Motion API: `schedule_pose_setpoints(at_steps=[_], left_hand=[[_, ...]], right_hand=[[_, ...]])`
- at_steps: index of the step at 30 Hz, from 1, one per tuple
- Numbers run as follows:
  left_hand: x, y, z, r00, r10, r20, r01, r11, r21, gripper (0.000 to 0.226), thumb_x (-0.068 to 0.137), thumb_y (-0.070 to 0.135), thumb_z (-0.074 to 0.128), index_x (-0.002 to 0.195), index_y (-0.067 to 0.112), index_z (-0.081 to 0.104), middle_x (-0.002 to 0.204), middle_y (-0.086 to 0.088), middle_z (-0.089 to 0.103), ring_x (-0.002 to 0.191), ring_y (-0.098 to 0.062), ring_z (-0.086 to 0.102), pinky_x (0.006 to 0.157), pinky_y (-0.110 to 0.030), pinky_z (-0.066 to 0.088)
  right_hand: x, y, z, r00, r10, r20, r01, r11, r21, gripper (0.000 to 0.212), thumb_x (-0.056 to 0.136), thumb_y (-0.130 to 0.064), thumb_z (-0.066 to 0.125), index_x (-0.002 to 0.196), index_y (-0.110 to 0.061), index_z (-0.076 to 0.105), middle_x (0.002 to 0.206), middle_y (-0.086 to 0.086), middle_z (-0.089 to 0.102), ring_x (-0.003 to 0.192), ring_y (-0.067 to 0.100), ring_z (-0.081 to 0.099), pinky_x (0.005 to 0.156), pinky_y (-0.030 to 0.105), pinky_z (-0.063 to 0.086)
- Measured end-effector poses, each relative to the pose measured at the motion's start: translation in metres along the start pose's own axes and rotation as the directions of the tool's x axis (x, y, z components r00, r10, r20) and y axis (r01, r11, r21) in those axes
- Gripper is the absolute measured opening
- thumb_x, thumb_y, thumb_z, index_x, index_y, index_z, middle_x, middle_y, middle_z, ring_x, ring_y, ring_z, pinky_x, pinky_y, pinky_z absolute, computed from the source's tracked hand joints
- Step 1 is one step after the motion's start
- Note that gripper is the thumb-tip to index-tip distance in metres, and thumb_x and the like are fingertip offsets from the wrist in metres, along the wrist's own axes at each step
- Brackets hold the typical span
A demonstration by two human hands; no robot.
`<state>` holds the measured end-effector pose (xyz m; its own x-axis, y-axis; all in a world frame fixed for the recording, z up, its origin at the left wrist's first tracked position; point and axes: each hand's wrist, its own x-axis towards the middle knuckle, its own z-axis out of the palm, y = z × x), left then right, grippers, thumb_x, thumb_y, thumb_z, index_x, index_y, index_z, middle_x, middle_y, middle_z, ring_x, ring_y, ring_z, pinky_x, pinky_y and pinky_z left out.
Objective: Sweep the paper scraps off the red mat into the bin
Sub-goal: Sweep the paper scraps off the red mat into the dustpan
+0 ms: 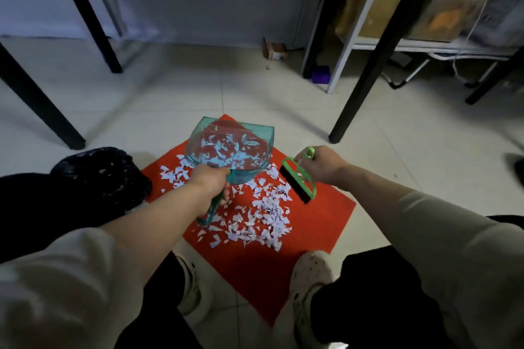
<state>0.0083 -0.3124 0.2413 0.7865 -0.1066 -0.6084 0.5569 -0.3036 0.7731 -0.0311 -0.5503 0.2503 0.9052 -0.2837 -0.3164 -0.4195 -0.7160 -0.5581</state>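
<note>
A red mat (320, 215) lies on the tiled floor in front of my feet, strewn with white paper scraps (263, 218). My left hand (211, 183) grips the handle of a clear teal dustpan (229, 147), held above the mat's far part with several scraps in it. My right hand (321, 164) holds a green hand brush (299, 181) with black bristles, lifted just above the mat's right side. A bin lined with a black bag (105, 176) stands left of the mat, with a few scraps showing inside.
Black table legs (365, 73) rise to the right and left (37, 99) of the mat. A white shelf frame (351, 37) with boxes stands at the back right. My two light shoes (309, 280) rest on the mat's near edge. A small carton (273, 49) lies by the wall.
</note>
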Motion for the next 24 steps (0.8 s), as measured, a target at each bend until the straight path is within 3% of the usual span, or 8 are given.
schedule_pose_setpoints(at_steps=[2,6,12,18,24], left_hand=[[-0.003,0.011,-0.004,1.000,0.003,-0.013,-0.002,0.999,0.034,0.017,0.100,0.017,0.049,0.092,0.005,0.056,0.062,-0.007,0.050,0.047,-0.017,0.045,0.045,-0.027,0.040],[0.005,0.036,-0.009,1.000,-0.016,-0.013,0.018,0.993,0.118,0.021,0.100,0.018,0.051,0.082,0.007,0.056,0.060,-0.006,0.051,0.046,-0.016,0.045,0.044,-0.028,0.041],[0.039,0.063,-0.005,0.996,-0.093,0.016,0.088,0.976,0.198,0.019,0.099,0.019,0.052,0.086,0.007,0.058,0.057,-0.004,0.052,0.043,-0.013,0.047,0.043,-0.026,0.043],[0.083,0.091,-0.012,0.990,-0.141,0.029,0.121,0.927,0.354,0.019,0.099,0.019,0.052,0.089,0.005,0.059,0.058,-0.006,0.052,0.044,-0.015,0.046,0.041,-0.024,0.042],[0.129,0.095,-0.018,0.989,-0.135,0.063,0.095,0.898,0.429,0.023,0.099,0.021,0.052,0.088,0.002,0.061,0.057,-0.007,0.053,0.045,-0.016,0.047,0.044,-0.025,0.043]], right_hand=[[0.008,-0.006,-0.008,0.998,-0.035,0.058,0.035,0.999,-0.003,0.025,0.095,-0.023,0.051,0.098,-0.007,0.069,0.097,0.015,0.071,0.091,0.031,0.068,0.084,0.045,0.056],[0.031,-0.009,-0.022,0.988,-0.071,0.137,0.070,0.997,0.014,0.020,0.097,-0.021,0.051,0.101,-0.011,0.068,0.096,0.015,0.072,0.087,0.031,0.070,0.077,0.039,0.058],[0.080,-0.016,-0.033,0.976,-0.066,0.207,0.060,0.997,0.038,0.021,0.098,-0.022,0.052,0.107,-0.010,0.067,0.102,0.013,0.070,0.091,0.031,0.070,0.081,0.040,0.059],[0.123,-0.019,-0.042,0.956,-0.063,0.287,0.091,0.992,-0.084,0.025,0.099,-0.028,0.050,0.113,-0.014,0.065,0.108,0.010,0.068,0.096,0.027,0.067,0.085,0.040,0.057],[0.154,0.008,-0.034,0.941,0.002,0.337,0.014,0.999,-0.046,0.020,0.100,-0.028,0.049,0.109,-0.019,0.064,0.106,0.007,0.065,0.088,0.026,0.069,0.075,0.040,0.061]])
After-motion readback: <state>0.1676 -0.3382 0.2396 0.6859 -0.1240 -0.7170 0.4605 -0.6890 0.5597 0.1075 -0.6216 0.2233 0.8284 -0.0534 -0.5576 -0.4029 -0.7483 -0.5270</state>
